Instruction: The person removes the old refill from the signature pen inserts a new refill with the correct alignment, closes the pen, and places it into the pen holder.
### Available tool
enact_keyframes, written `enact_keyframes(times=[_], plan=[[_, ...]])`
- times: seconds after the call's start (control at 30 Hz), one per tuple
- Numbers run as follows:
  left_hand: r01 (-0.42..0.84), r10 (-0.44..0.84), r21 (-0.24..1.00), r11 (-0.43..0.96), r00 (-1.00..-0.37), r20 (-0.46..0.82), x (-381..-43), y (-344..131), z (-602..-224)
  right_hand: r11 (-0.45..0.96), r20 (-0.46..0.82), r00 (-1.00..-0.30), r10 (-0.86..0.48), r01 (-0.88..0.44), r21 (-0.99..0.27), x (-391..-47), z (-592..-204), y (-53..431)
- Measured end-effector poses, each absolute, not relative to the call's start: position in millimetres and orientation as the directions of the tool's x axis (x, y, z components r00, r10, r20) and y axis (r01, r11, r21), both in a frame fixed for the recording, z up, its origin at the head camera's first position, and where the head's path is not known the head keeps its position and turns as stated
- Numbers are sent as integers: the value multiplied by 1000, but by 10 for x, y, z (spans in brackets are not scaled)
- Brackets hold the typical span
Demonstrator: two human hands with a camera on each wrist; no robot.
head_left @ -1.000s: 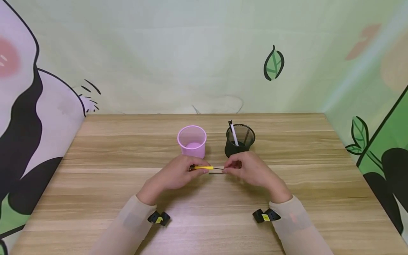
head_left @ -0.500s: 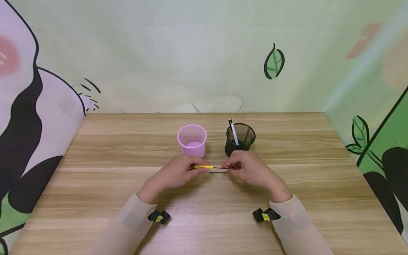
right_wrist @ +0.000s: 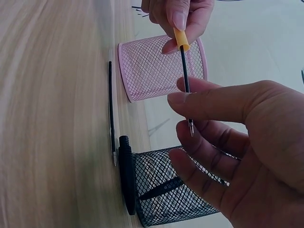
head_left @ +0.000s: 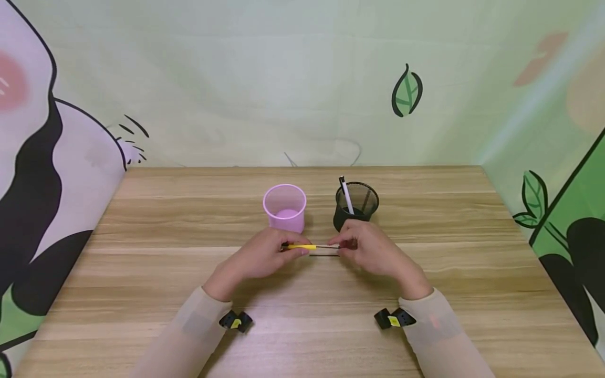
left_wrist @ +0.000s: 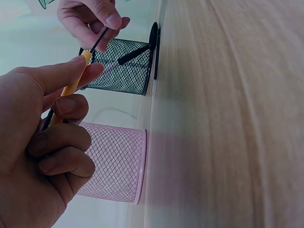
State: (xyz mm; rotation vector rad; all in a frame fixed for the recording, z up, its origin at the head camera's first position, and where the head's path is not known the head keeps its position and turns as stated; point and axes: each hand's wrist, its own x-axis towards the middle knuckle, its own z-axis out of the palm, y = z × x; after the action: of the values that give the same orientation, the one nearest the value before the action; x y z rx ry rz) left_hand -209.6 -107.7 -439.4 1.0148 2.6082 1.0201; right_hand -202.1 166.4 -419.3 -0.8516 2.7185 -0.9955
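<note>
In the head view, my left hand (head_left: 267,253) grips the yellow pen barrel (left_wrist: 72,88), which lies level above the table. A thin black pen refill (right_wrist: 185,71) sticks out of the barrel's open end. My right hand (head_left: 371,247) pinches that refill between thumb and finger, close to its metal tip, which shows past the fingers in the right wrist view. Below the hands a second black refill (right_wrist: 111,104) lies on the table. Beside it rests a black tapered pen part (right_wrist: 126,175) with a ridged end, hidden under my right hand in the head view.
A pink mesh pen cup (head_left: 285,210) stands behind my left hand. Behind my right hand stands a black mesh pen cup (head_left: 347,220), with a white pen (head_left: 347,197) leaning in it. Wood-grain table (head_left: 302,325) surrounds them, with a printed cloth wall (head_left: 236,94) at the back.
My right fingertips have shifted slightly to the right, and a longer stretch of refill shows between the hands. My left hand with the yellow barrel has hardly moved.
</note>
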Motion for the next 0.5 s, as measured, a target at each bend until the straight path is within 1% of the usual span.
enact_keyframes(times=[0.5], plan=[[537,650,646,542,-756,83,-2098,-1069,-4397,578,116,-828,-549,-476,-663,-2001,-4170,1598]])
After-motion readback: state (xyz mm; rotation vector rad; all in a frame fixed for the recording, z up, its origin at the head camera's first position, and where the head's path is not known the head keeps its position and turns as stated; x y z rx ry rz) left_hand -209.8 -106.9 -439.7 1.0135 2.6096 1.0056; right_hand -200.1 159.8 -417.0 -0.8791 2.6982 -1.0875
